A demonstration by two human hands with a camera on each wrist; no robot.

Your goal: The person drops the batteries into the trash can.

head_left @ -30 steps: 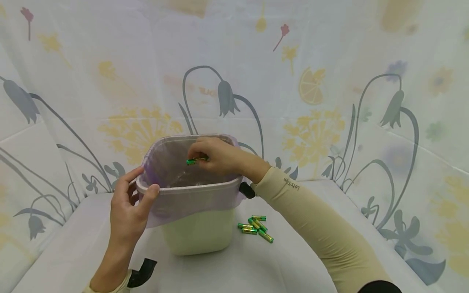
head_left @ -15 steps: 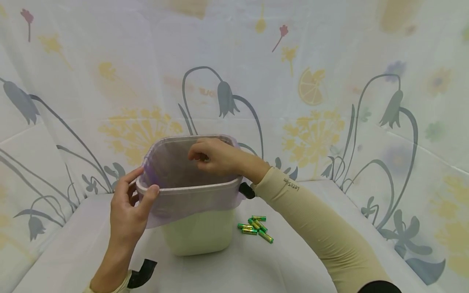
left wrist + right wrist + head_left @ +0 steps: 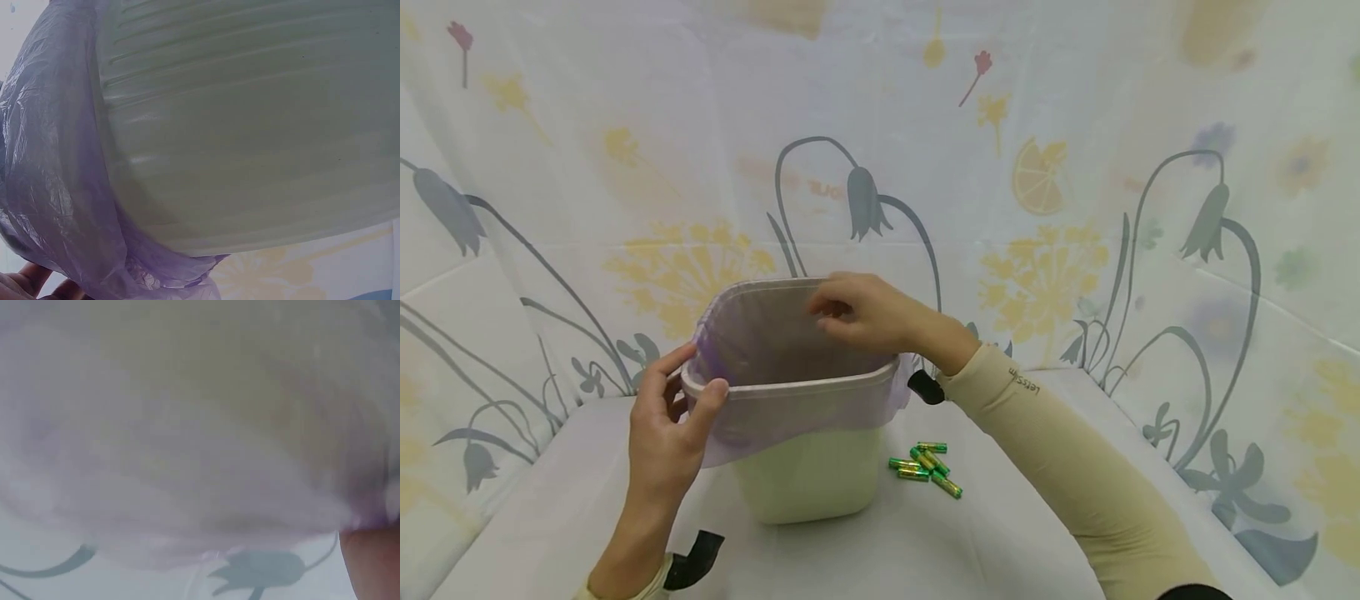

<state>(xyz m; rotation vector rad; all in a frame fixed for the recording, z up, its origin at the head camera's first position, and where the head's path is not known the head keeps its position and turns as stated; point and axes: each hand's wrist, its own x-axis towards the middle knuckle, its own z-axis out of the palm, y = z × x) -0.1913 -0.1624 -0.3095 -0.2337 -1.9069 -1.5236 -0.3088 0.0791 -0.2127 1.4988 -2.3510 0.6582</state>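
A pale green trash bin (image 3: 808, 483) stands upright on the table, its rim wrapped by a purple plastic bag (image 3: 790, 417). My left hand (image 3: 670, 437) grips the bin's lined rim at the left front corner, thumb in front and fingers along the side. Over the bin's opening, near its right side, hovers my right hand (image 3: 872, 317) with loosely bent fingers and nothing visible in them. Several green and gold batteries (image 3: 928, 460) lie in a small pile right of the bin. The bin's floor is hidden. Bag and bin wall (image 3: 250, 137) fill most of the left wrist view.
A white cloth covers the table (image 3: 985, 533). Behind and at both sides hangs a white curtain (image 3: 895, 108) printed with flowers. The right wrist view is mostly blurred bag (image 3: 156, 456).
A green battery held by my right hand over the bin has dropped from its fingers. That hand has since shifted slightly right and up. My left hand stays on the rim.
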